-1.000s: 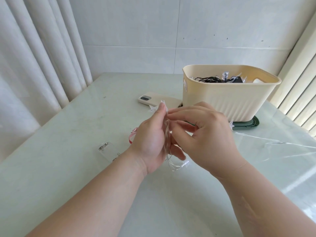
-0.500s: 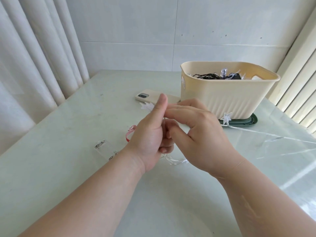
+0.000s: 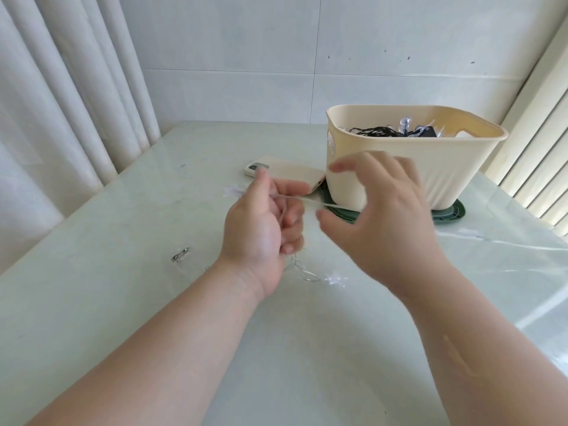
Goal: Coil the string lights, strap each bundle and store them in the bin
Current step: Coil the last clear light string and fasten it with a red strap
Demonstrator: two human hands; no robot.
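String lights [image 3: 310, 201] strand between our hands
Left hand [image 3: 258, 229] clamps the coil; its tail runs rightward to our spread-fingered right hand [image 3: 384, 216].

Mid-tabletop now: left hand [image 3: 261, 222] beside right hand [image 3: 381, 216], with clear thin-wire string lights [image 3: 310, 200] running between them and trailing onto the pale glossy tabletop [image 3: 123, 302] below. Toward the far right corner, a cream ribbed plastic bin [image 3: 430, 176] stands on a dark green plastic lid [image 3: 450, 214], a black string-light bundle [image 3: 378, 131] inside. A cream-cased phone [image 3: 285, 173] lies just left of it, and a small metal clip [image 3: 181, 258] lies nearer the left edge.
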